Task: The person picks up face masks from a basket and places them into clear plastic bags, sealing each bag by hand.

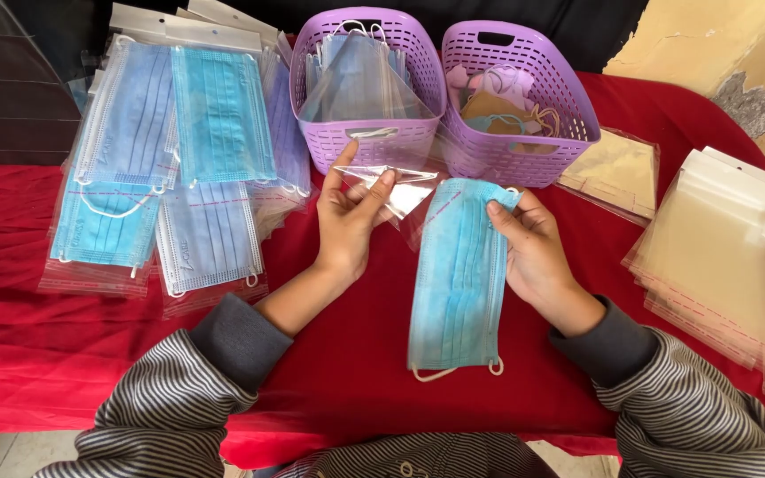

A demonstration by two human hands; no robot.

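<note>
Red-draped table by a worn wall

We see a red cloth [37,354] covering the table, a peeling yellow wall [710,44] at upper right, and pale floor [2,453] below.

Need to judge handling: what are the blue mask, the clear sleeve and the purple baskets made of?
Blue mask: looks like soft pleated non-woven fabric, matte, with pale elastic loops. Clear sleeve: thin glossy plastic film, see-through with glare. Purple baskets: rigid moulded plastic, perforated walls.
</note>
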